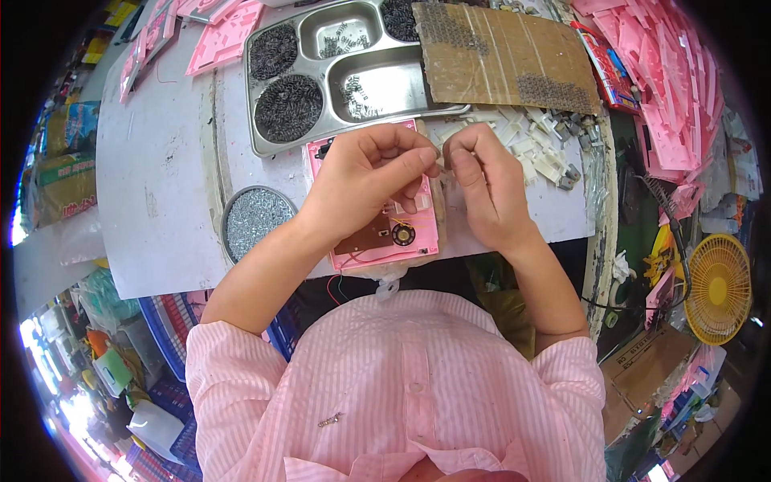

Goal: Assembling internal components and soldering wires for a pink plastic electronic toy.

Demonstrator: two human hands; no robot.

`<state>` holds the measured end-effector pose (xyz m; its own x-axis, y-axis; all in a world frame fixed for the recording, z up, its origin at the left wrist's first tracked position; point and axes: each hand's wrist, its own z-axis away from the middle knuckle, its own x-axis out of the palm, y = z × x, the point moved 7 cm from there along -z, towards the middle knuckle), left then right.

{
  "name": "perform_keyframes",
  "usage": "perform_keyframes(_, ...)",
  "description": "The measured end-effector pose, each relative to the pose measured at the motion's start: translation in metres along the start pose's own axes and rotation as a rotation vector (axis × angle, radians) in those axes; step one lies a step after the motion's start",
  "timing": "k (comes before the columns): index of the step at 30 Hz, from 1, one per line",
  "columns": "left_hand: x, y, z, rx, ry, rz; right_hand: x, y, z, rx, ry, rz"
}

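Above a pink plastic housing [430, 229] my left hand [365, 173] is closed, thumb and forefinger pinched together. Close by on its right, my right hand [488, 189] is closed as well. The fingertips of both nearly meet, and whatever small piece they hold is too small to make out. Under the left hand, the housing carries a brown circuit board [359, 239], a small round black speaker [404, 234] and thin wires. The left hand and wrist hide much of the housing's middle.
Behind my hands stands a steel compartment tray [337, 66] with dark springs in several wells. A cardboard sheet [514, 60] lies over its right side. White plastic parts [538, 145] are heaped at right. A round dish [257, 221] of tiny metal screws sits at left.
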<state>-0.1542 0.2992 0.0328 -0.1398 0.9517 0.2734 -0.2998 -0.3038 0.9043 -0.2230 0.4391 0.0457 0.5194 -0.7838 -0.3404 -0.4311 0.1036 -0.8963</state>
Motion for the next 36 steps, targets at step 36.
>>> perform_keyframes(36,-0.033,0.002,0.074,0.343,0.281,-0.57,-0.007,-0.019,0.027,0.091,-0.265,0.359)
